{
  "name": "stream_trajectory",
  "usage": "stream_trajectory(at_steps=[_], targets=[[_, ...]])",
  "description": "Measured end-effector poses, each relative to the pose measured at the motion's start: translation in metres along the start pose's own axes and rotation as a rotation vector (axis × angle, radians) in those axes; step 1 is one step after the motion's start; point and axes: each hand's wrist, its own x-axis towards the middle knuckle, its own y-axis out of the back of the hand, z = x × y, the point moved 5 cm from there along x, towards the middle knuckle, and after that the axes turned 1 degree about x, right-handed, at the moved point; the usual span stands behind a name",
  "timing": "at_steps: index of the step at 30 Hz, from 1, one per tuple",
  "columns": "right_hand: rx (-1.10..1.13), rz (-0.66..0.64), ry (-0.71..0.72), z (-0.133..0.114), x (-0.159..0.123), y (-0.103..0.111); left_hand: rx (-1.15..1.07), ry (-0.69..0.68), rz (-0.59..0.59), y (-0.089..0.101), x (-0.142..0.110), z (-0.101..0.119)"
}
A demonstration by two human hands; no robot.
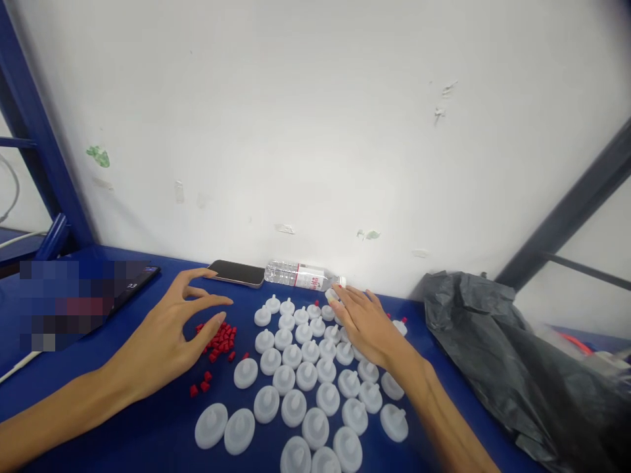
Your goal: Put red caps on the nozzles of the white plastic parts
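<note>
My left hand [172,328] is open, thumb and fingers spread, just over a small heap of little red plastic caps [224,340]. A few more red caps [204,385] lie apart from the heap, nearer to me. Many round white plastic caps with a short spout [306,376] stand spout up on the blue table [162,437]. At the far side of this group, my right hand [365,322] pinches one white spouted cap [332,295] between thumb and index finger. Red shows on a few spouts, such as the white cap [314,311] at the back.
A phone [236,272] and a clear water bottle [296,274] lie along the white wall. Farther left is a dark tablet-like screen [131,286] with a white cable [20,364]. A grey plastic bag [493,355] covers the right side. Blue metal posts [44,125] rise at the left.
</note>
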Motion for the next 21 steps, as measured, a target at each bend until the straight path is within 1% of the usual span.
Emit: stream_trajectory(at_steps=[4,8,14,21], targets=[[-0.007,-0.034,-0.020,0.003,0.001,-0.005,-0.067,0.003,0.024,0.002,0.001,0.001],[-0.010,-0.083,-0.056,0.009,0.000,-0.012,-0.086,0.000,0.024,0.002,0.001,0.002],[0.017,-0.180,-0.074,0.010,-0.001,-0.019,-0.025,0.013,0.019,0.002,0.001,0.000],[0.028,-0.214,-0.076,0.008,-0.001,-0.017,0.058,0.006,0.002,-0.001,0.003,-0.001]])
